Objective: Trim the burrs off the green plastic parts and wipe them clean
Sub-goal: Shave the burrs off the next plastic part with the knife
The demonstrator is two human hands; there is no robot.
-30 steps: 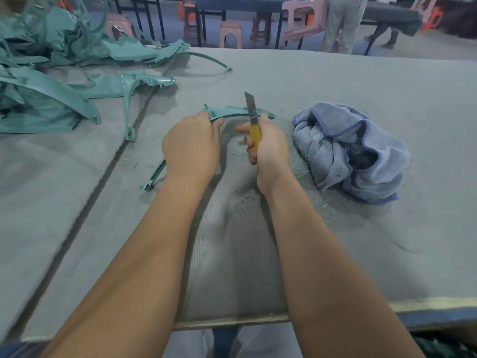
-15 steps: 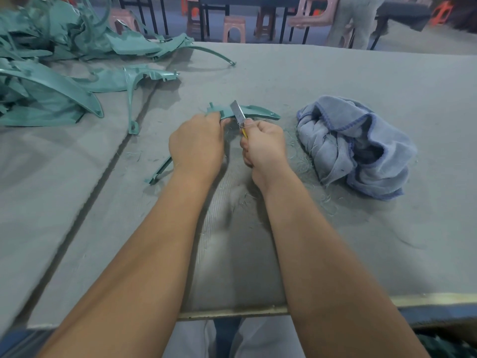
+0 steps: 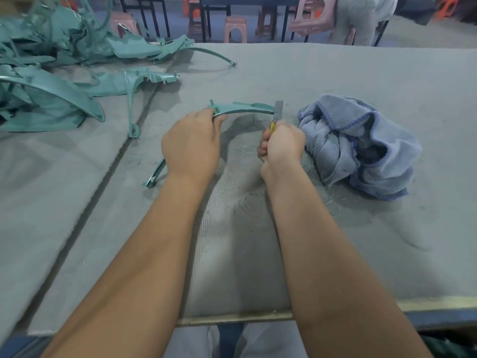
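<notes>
On the grey felt table [image 3: 335, 73], the left hand [image 3: 191, 146] grips the curved green part [image 3: 245, 107], while the right hand [image 3: 282, 148] clenches a yellow-handled knife [image 3: 277, 113], blade at the part's right tip, beside the blue cloth [image 3: 361, 146]

grey felt-covered table [image 3: 335, 73] with a seam running down the left side, and behind it a bunch of pink plastic stools [image 3: 235, 28] plus someone standing in light trousers [image 3: 361, 16]

Grey felt-covered table [image 3: 335, 73]: heap of green plastic parts [image 3: 49, 81] far left; crumpled blue cloth [image 3: 361, 146] right; thin shavings [image 3: 247, 200] centre.
</notes>
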